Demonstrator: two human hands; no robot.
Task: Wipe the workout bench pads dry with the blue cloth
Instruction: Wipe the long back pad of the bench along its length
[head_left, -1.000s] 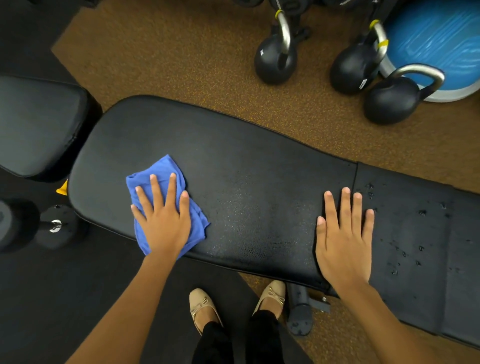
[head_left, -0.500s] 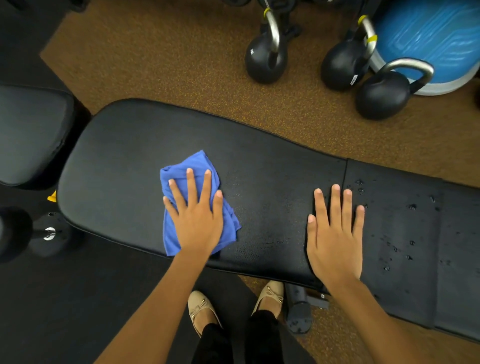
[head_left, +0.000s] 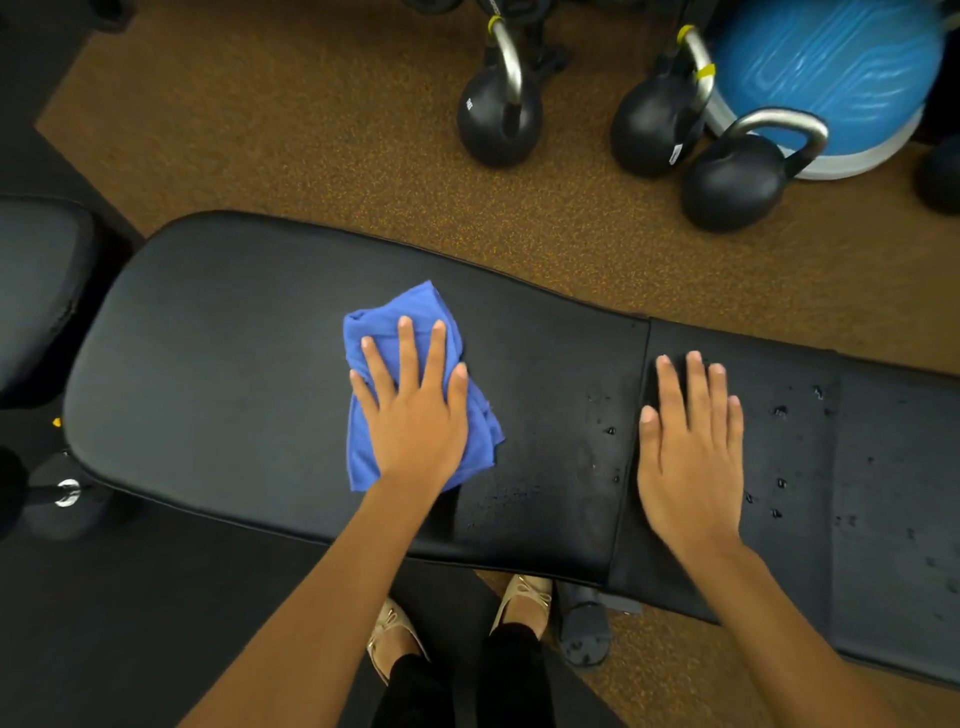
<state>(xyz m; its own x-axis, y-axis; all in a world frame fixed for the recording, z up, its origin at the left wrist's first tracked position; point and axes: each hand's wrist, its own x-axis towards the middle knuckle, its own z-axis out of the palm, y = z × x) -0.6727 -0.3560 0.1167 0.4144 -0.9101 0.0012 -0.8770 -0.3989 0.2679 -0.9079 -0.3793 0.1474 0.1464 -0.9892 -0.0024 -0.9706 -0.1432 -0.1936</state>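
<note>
A person looks down on a black workout bench that runs from 9 o'clock to 3 o'clock. The left hand lies flat with fingers spread, pressing the crumpled blue cloth onto the middle of the long back pad; it pins the cloth rather than gripping it. The right hand rests open and empty on the seat pad, just past the seam between the pads.

The wiping looks about halfway done. Toward 9 o'clock the back pad appears dry, while water droplets sit near the seam and more dot the seat pad toward 3 o'clock. The next stroke likely calls for sliding the cloth toward 3 o'clock, and the right hand stands in that path.

At 12 o'clock, on the brown floor, three kettlebells and a blue balance dome sit well apart from the bench.
</note>
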